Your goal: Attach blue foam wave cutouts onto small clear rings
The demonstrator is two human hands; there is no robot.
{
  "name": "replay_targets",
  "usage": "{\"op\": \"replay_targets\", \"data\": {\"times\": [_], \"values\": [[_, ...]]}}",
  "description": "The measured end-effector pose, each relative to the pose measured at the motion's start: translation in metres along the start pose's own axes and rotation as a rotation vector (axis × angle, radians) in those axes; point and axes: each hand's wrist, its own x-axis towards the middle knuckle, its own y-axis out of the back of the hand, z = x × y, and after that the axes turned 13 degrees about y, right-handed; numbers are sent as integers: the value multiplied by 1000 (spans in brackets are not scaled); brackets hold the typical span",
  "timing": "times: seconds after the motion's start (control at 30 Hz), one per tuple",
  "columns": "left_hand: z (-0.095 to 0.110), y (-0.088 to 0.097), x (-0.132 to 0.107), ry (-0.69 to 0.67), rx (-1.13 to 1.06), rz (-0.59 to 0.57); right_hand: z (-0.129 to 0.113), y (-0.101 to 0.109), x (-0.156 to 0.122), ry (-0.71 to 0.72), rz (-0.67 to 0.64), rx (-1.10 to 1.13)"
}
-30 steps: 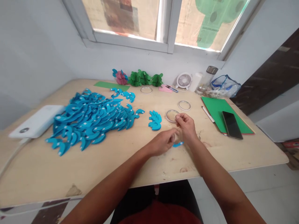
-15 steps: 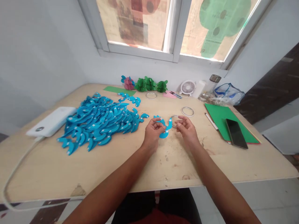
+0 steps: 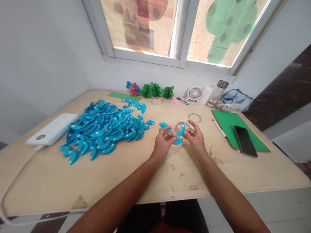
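Observation:
Between my two hands is a curved blue paper piece (image 3: 179, 137) with small white squares on it. My left hand (image 3: 164, 142) pinches its lower left part with thumb and finger. The thumb and index finger of my right hand (image 3: 194, 137) close on its right side. A few more blue pieces (image 3: 163, 125) lie just beyond my left hand, partly hidden by the fingers. Behind the held piece, a silver ring (image 3: 177, 126) rests on the table. A large heap of similar blue paper pieces (image 3: 107, 126) spreads to the left.
A white power bank (image 3: 53, 128) with a cable lies at the left. Green folded-paper shapes (image 3: 155, 90), a small fan (image 3: 194, 93) and a bottle (image 3: 217, 92) stand along the wall. On the right, a phone (image 3: 245, 140) rests on green sheets (image 3: 224, 118), beside a pen (image 3: 219, 127).
My hands have shifted slightly right with the blue piece, away from the other pieces behind my left hand. My right fingers, apart from it before, now grip its right side.

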Motion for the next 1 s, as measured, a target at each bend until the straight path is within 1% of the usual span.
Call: {"op": "replay_targets", "data": {"times": [0.13,0.3,0.6,0.77,0.87,1.0], "values": [[1,-2,-4,48,58,-51,-2,3,2,-1,25,36],[3,-2,-5,27,118,-45,-2,3,3,-14,41,55],[7,0,-6,23,180,23,-4,5,3,-24,86,21],[8,1,-3,9,57,121,-1,6,2,-13,128,-79],[9,1,-1,-14,3,152,2,6,2,-4,66,-92],[8,2,1,-38,-8,176,1,2,-1,8,-98,-112]]}}
